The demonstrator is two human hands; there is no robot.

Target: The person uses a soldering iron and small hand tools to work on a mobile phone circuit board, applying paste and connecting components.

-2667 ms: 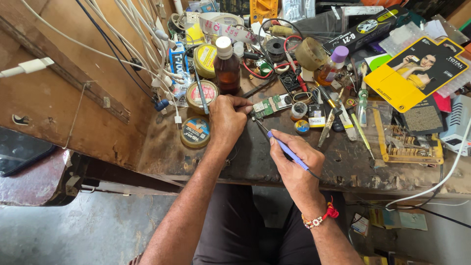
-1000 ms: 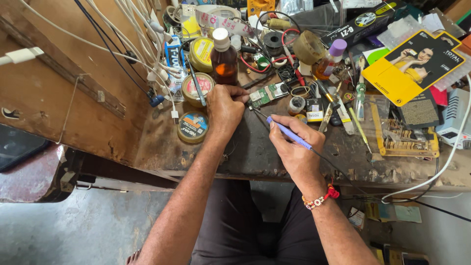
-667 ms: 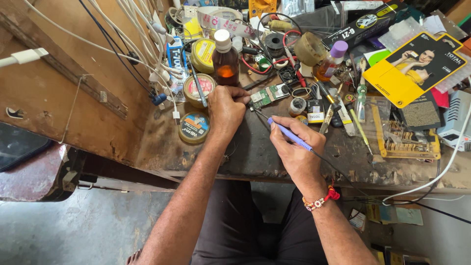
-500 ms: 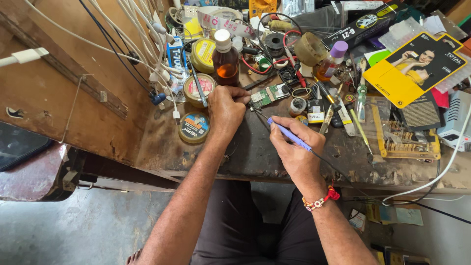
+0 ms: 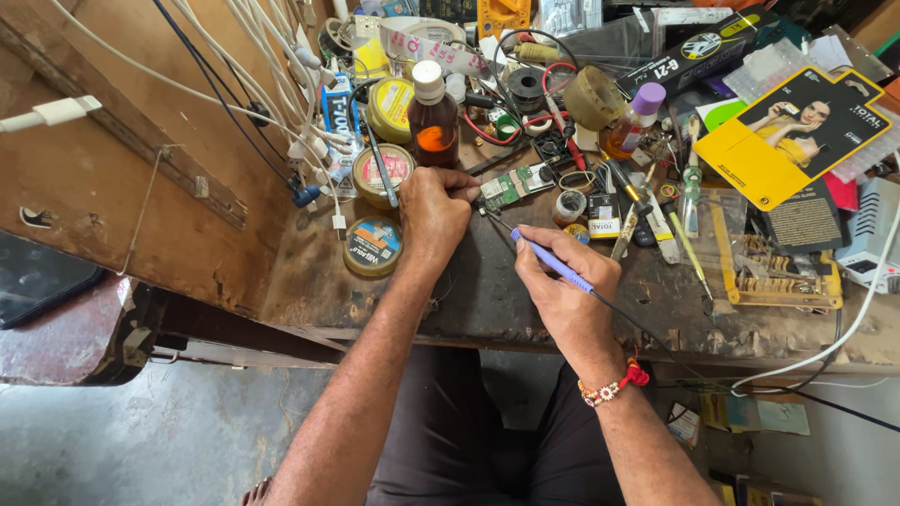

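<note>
My left hand [image 5: 433, 211] rests on the dark workbench and pins the end of a small green circuit board [image 5: 514, 184] with its fingertips. In my right hand [image 5: 561, 286] I grip a blue-handled soldering iron [image 5: 551, 262] like a pen. Its thin tip points up and left at the board's near edge. The iron's black cord runs back past my right wrist, which wears a red thread band.
A brown bottle with a white cap [image 5: 433, 116] stands just behind my left hand. Round flux tins [image 5: 372, 246] lie to its left. White cables [image 5: 281, 56] hang along the wooden wall. A yellow box [image 5: 783, 136], tweezers, tape rolls and a yellow parts tray [image 5: 773, 272] crowd the right.
The view has shifted slightly. Both hands keep their places on the board and the iron, with the tip staying at the board.
</note>
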